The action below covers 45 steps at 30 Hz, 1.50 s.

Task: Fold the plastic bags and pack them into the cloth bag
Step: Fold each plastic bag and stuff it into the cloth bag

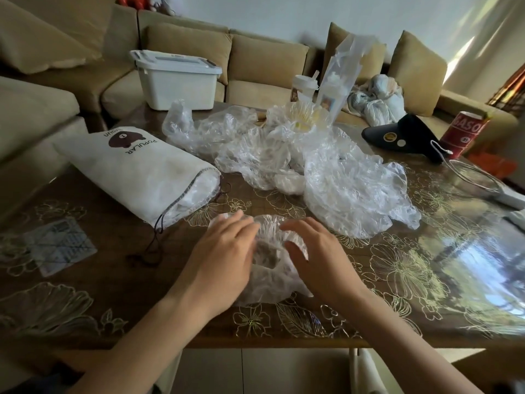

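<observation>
I press the plastic bag (270, 275) flat on the table (443, 282) with left hand (224, 251) and right hand (315, 258), fingers straight and gripping nothing, probably to smooth it for folding. The cloth bag (136, 169) lies near, on the left.

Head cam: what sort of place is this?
Most likely a home living room: a tan sectional sofa wraps round a table with a floral cover, and household clutter such as a white storage box and a black visor lies on it.
</observation>
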### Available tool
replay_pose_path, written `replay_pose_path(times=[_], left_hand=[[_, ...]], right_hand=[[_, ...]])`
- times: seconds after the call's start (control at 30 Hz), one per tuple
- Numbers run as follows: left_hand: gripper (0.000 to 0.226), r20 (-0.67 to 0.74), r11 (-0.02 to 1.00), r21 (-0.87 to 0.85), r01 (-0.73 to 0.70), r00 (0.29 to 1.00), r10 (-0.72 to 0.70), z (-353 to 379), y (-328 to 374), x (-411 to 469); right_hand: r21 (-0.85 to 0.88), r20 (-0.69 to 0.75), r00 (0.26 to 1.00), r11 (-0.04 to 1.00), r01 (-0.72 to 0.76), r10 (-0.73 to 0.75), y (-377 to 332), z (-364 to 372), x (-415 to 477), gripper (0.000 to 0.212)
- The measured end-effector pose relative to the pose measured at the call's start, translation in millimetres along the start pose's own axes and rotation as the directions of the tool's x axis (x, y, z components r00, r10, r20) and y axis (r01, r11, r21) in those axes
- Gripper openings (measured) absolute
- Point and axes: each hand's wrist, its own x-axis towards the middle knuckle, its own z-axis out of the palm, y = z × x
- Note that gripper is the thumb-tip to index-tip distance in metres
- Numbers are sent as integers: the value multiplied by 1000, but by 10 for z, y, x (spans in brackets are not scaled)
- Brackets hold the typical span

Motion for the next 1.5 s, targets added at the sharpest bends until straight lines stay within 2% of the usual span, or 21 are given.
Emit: replay_pose_path(times=[0.07, 0.17, 0.27, 0.4, 0.43, 0.5, 0.57, 0.6, 0.67, 0.73, 0.8, 0.9, 1.0, 1.07, 1.13, 1.17, 1.2, 1.3, 1.37, 1.4, 1.5], left_hand=[[55, 153, 997, -32, 67, 986, -61, 55, -15, 39], [95, 315, 989, 133, 59, 944, -99, 141, -144, 47], [100, 378, 980, 194, 46, 918, -117, 132, -211, 7], [102, 365, 980, 197, 37, 925, -108, 108, -246, -33], [101, 333, 985, 166, 46, 938, -100, 101, -243, -65], [94, 199, 999, 48, 11, 980, -20, 58, -265, -123], [77, 24, 993, -60, -98, 995, 100, -28, -269, -184], [63, -16, 984, -130, -118, 993, 117, -66, -284, -228], [46, 20, 955, -284, -85, 995, 95, -140, -307, -315], [49, 107, 941, -334, -58, 989, 99, -178, -304, -387], [56, 130, 945, -320, -66, 985, 113, -138, -330, -413], [48, 94, 941, -330, -67, 990, 104, -126, -352, -402], [39, 63, 952, -305, -34, 996, 55, -173, -395, -359], [46, 76, 940, -342, 20, 997, 6, -228, -446, -325], [69, 112, 916, -395, 66, 993, -23, -279, -475, -295], [74, 136, 918, -389, 80, 990, -29, -289, -488, -288], [72, 147, 926, -370, 79, 989, -26, -288, -492, -285], [43, 86, 942, -332, 48, 996, -21, -231, -479, -273], [35, 35, 934, -354, 50, 999, -41, -242, -490, -275], [32, 31, 927, -370, 54, 998, -46, -274, -491, -290], [22, 95, 923, -377, 75, 995, -42, -376, -501, -332]], right_hand=[[46, 136, 991, 999, 14, -20, -7, 81, 30, 41], [-76, 276, 961, 996, 45, -22, 61, 194, 12, 65], [-209, 354, 935, 977, 49, 29, 139, 197, 8, 85], [-253, 416, 908, 966, 61, 52, 272, 112, -10, 85], [-246, 396, 917, 968, 54, 50, 326, 78, -42, 85], [-197, 236, 972, 979, 48, 0, 384, 12, -149, 77], [-85, 56, 995, 993, 83, -78, 346, -85, -295, 61], [11, 32, 994, 994, 107, -108, 301, -125, -368, 55], [164, 83, 981, 973, 161, -177, 176, -168, -493, 48], [139, 134, 962, 965, 221, -239, 132, -128, -540, 46], [105, 120, 961, 966, 238, -249, 154, -47, -519, 40], [170, 58, 978, 968, 186, -199, 218, 36, -434, 25], [227, 37, 997, 972, 54, -64, 233, 14, -334, 10], [320, 40, 998, 946, -54, 44, 204, -9, -267, 11], [395, 38, 988, 906, -151, 148, 182, -1, -197, 17], [422, 41, 981, 887, -188, 188, 180, 6, -163, 22], [451, 52, 975, 866, -215, 215, 186, 13, -136, 26], [508, 145, 966, 822, -258, 214, 172, -8, -122, 22], [446, 168, 974, 869, -212, 152, 158, -50, -149, 19], [406, 163, 979, 896, -181, 124, 165, -66, -171, 24], [320, 189, 979, 938, -135, 76, 190, -139, -227, 32]])
